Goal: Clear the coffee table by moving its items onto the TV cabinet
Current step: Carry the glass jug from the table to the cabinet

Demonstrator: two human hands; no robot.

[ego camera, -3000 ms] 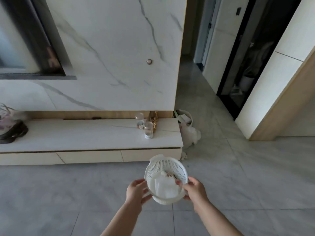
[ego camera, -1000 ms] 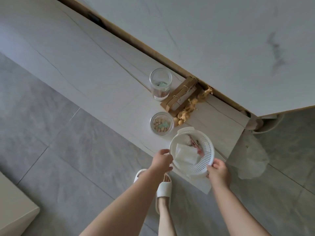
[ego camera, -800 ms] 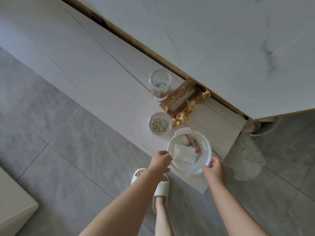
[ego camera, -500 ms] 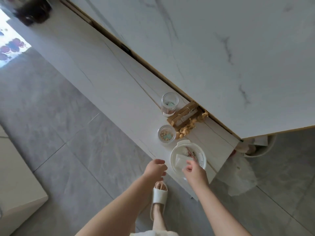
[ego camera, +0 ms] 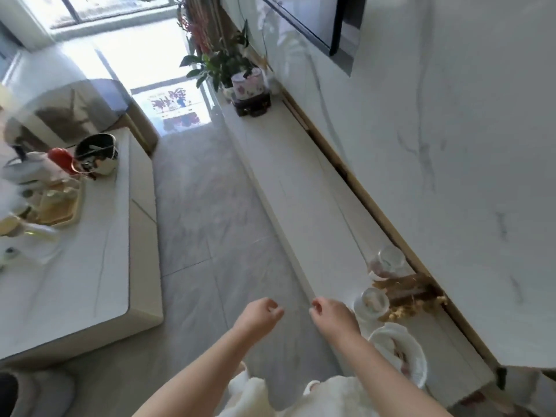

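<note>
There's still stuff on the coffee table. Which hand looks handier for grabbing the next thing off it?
Probably the left hand. It holds nothing and is on the side of the coffee table, where a black-and-white bowl and a tray still sit. The right hand, also free, is beside the TV cabinet.

both hands, left (ego camera: 261,315) and right (ego camera: 332,316), hang loosely curled, empty.

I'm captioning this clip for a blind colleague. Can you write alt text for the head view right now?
Both hands, left and right, hang free, holding nothing, over the floor; the white basket sits on the TV cabinet beside two glass jars. The coffee table at left carries a tray and dishes.
</note>
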